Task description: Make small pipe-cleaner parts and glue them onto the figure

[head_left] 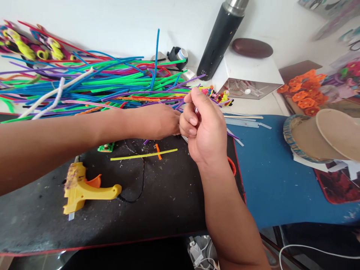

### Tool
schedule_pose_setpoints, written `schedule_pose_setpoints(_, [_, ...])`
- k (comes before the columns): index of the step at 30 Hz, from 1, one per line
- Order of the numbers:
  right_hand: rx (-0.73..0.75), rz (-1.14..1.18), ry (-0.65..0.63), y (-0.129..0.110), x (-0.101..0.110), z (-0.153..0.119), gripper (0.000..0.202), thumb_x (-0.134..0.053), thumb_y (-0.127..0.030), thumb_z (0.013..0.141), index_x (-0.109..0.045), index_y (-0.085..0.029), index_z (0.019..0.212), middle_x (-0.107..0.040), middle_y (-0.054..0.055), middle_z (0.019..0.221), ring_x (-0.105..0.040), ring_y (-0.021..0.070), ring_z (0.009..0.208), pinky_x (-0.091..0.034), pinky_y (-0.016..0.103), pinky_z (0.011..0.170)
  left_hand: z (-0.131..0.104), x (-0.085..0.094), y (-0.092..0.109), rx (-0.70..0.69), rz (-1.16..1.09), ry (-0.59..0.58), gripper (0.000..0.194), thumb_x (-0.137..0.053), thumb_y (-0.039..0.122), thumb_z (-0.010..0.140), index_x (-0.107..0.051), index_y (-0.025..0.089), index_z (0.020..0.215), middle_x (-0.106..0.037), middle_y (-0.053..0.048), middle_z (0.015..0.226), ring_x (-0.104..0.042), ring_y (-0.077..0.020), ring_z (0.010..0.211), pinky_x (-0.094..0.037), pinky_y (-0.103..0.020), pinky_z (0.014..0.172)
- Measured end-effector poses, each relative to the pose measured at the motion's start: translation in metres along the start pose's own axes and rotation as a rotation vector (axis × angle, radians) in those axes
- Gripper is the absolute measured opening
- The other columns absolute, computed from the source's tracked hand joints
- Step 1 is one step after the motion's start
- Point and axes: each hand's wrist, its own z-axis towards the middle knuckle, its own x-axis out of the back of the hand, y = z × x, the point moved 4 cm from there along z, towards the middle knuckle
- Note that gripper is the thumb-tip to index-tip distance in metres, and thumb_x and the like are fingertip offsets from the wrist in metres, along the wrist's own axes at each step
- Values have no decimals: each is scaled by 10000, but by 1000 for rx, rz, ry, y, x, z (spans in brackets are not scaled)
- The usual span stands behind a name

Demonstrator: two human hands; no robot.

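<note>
My right hand (pixel 208 125) is raised over the mat's far right part, fingers curled in and thumb pressed toward them. A small shiny bit shows between them, too little to name. My left hand (pixel 157 120) reaches across from the left, back of the hand up; its fingertips are hidden behind my right hand. Just behind both hands lies a heap of coloured pipe cleaners (pixel 118 80). Nearer to me, a yellow pipe cleaner (pixel 143 154) lies on the black mat (pixel 168 198), across a short orange piece (pixel 158 151).
A yellow glue gun (pixel 81 189) lies at left with its cord. Behind stand a black flask (pixel 222 39) and a white box (pixel 250 73) bearing a brown case (pixel 252 48). Orange flowers (pixel 306 93) and a beige round container (pixel 309 138) are at right.
</note>
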Motion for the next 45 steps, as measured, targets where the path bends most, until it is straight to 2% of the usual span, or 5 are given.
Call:
schedule_pose_setpoints(21, [-17,24,0,-2,-3,-2,408,-760,-597,1005,-616,-248,851,-320,-103,564,-236,95,454,-209,268,413,5,1,0,52,-96,23,214,-594,121,1084,-780,162,988,-816,-65,1081,-734,-206,967,-508,-297,829])
schedule_pose_setpoints(27, [-7,-12,0,-1,-2,-2,401,-733,-618,1016,-625,-254,885,-354,-99,554,-239,99,442,-212,270,401,3,2,1,13,-47,35,207,-592,144,1093,-791,172,1042,-814,-64,1147,-734,-220,1056,-518,-316,914])
schedule_pose_setpoints(32, [-18,-15,16,-3,-5,-3,390,-719,-624,1026,-631,-262,908,-355,-93,547,-225,98,430,-179,278,401,0,2,1,19,-50,32,238,-566,118,1089,-798,166,1065,-817,-82,1134,-731,-225,1008,-520,-324,871])
schedule_pose_setpoints(39, [-46,12,24,-4,-5,-4,421,-760,-613,997,-605,-257,836,-299,-97,566,-224,102,459,-184,280,426,-4,0,-1,-46,-32,70,269,-569,85,1071,-817,176,1119,-810,-102,1171,-722,-251,1080,-532,-355,933])
schedule_pose_setpoints(45, [-51,12,60,-8,-1,-4,400,-758,-595,999,-624,-257,834,-331,-99,554,-222,103,473,-189,296,446,-8,9,1,-91,9,63,307,-549,68,1062,-814,169,1178,-797,-137,1248,-705,-275,1152,-545,-396,986])
